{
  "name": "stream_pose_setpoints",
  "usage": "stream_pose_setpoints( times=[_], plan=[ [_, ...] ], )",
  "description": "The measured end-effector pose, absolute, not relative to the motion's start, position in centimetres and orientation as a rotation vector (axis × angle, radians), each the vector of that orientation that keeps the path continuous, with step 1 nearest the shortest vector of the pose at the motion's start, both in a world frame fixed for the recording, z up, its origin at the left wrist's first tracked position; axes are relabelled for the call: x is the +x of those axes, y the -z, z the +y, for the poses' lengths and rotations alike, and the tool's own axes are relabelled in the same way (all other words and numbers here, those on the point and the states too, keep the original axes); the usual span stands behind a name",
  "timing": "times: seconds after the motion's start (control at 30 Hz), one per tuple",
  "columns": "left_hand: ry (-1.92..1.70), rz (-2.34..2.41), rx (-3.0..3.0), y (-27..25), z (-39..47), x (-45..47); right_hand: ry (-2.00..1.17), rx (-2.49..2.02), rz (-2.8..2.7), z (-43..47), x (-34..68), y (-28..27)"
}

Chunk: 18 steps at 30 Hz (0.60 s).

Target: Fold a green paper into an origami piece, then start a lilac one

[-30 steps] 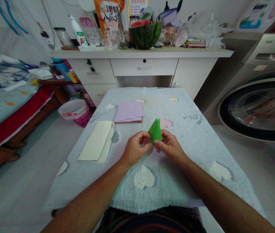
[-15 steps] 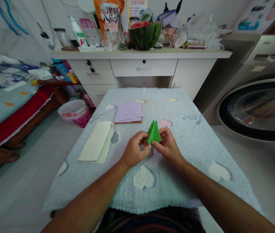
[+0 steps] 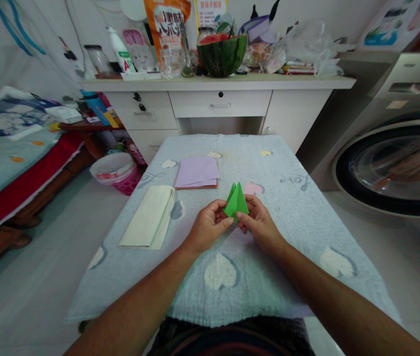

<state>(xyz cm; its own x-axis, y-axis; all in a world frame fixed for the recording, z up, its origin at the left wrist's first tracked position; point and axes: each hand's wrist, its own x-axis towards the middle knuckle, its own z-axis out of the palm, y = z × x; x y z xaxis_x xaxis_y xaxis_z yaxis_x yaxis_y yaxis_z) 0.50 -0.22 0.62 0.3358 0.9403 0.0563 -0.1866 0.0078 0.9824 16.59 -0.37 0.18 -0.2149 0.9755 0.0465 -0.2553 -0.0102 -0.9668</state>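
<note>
A green folded paper piece [image 3: 236, 201] is held between both hands over the middle of the cloth-covered table. Its narrow points face away from me, with a gap between them at the top. My left hand [image 3: 210, 225] pinches its lower left side, thumb near the bottom edge. On the other side my right hand [image 3: 260, 220] grips it, with the thumb on the front face and the fingers behind. The fingertips behind the paper are partly hidden.
A stack of square paper, purple on top [image 3: 197, 171], lies beyond my left hand. Nearer and further left is a folded cream sheet [image 3: 147, 217]. A pale blue cloth [image 3: 284, 277] with hearts covers the table. Behind stands a white desk [image 3: 195, 105]; a washing machine [image 3: 391, 148] is at right.
The green paper has turned slightly and its lower part has spread wider, with the top points further apart. My right thumb has shifted a little to the right on it.
</note>
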Motion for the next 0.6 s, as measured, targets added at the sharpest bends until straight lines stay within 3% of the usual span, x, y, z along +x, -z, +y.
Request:
stream_pose_setpoints(
  times=[0.23, 0.6],
  plan=[
    [-1.113, 0.810, 1.223, -0.67, -0.23, 0.38, -1.546, -0.887, -1.141, -0.19, 16.76, 0.05],
    [-1.024, 0.985, 1.437, -0.53, -0.20, -0.03, -1.363, -0.877, -1.414, -0.82, 16.81, -0.70]
  ],
)
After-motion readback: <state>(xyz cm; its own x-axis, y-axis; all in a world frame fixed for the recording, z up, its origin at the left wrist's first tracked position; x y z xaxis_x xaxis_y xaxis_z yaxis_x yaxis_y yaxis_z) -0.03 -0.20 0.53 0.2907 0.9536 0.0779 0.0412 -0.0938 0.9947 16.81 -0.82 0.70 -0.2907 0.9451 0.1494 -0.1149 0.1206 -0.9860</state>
